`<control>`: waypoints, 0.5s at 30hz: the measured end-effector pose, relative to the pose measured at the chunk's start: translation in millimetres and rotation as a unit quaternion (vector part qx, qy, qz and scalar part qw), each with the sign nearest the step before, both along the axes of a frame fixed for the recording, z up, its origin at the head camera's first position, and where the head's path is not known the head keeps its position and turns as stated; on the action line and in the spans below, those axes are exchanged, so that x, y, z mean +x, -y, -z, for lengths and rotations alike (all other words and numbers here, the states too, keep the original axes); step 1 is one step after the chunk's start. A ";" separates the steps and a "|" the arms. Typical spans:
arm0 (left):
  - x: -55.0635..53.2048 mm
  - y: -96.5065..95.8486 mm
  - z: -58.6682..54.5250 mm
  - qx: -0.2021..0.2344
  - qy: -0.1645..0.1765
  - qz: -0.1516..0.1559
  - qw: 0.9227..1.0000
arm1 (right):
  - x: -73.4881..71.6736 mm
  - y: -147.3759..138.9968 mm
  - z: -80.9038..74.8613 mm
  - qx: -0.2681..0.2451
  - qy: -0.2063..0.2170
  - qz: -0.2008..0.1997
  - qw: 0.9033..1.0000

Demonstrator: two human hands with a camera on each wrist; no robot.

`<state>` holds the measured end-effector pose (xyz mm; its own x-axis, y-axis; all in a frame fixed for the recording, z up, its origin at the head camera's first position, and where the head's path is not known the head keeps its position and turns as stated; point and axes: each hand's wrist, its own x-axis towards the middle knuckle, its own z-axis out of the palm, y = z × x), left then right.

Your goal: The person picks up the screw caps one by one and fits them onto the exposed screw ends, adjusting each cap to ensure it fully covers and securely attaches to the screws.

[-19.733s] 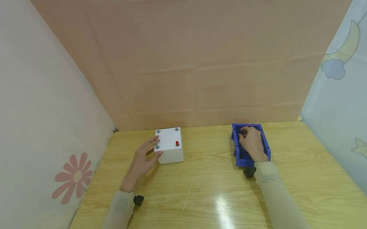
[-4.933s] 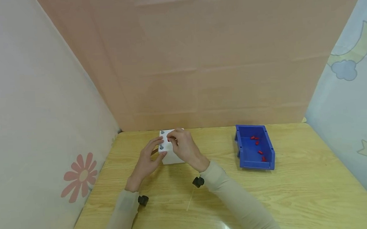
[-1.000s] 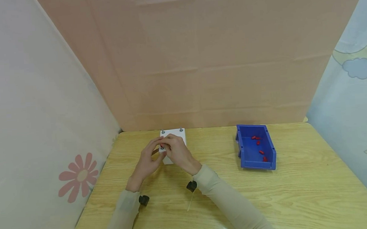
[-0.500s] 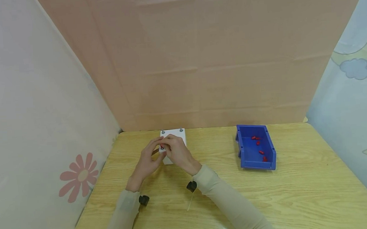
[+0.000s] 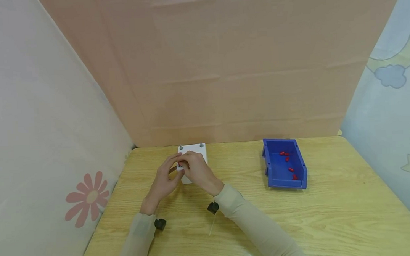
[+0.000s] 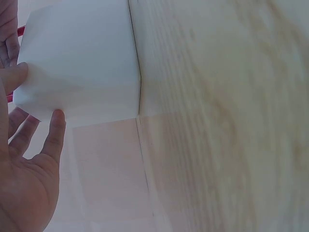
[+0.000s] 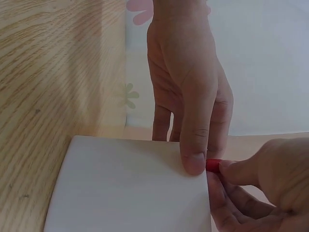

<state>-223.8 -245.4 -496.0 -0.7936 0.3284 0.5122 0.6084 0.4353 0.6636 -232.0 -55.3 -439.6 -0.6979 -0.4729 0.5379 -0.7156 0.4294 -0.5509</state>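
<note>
- Block (image 5: 194,148), white, stands near the far edge of the table (image 5: 250,225), left of the blue bin (image 5: 285,184).
- Left hand (image 5: 164,182): thumb and fingers clamped round the block's left corner. Brace firmly; turning force could shift it.
- Right hand (image 5: 198,171): thumb and fingertip pinched on a red cap (image 7: 212,166) at the near-left corner; seating depth cannot be seen.
- Align the cap upright before applying force.
- Press straight down, twisting lightly; a tilted cap may bind.
</note>
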 end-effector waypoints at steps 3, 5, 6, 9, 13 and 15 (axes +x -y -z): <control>0.4 0.0 0.2 0.002 0.002 0.000 1.000 | 0.9 0.3 -1.3 0.004 0.006 0.002 1.000; 0.9 -0.3 -0.1 0.001 0.002 -0.001 1.000 | 1.8 0.1 -2.0 0.003 0.005 0.003 1.000; 1.2 -0.4 -0.4 0.002 0.003 -0.001 1.000 | 2.1 0.1 -2.1 0.002 0.004 0.002 1.000; 1.4 -0.8 -1.2 0.001 0.006 -0.004 1.000 | 3.7 -0.2 -4.2 0.002 0.005 0.003 1.000; 0.4 -1.1 -1.6 0.002 0.010 -0.008 1.000 | 4.7 -0.3 -6.7 0.003 0.010 0.007 1.000; -0.3 -0.9 -1.3 0.004 0.011 -0.009 1.000 | 5.2 -0.6 -8.1 0.004 0.010 0.011 1.000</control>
<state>-224.1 -244.5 -494.7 -0.8106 0.3095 0.4972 0.5856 0.4415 0.6799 -226.7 -54.8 -431.5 -0.7186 -0.4624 0.5195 -0.6950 0.4490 -0.5617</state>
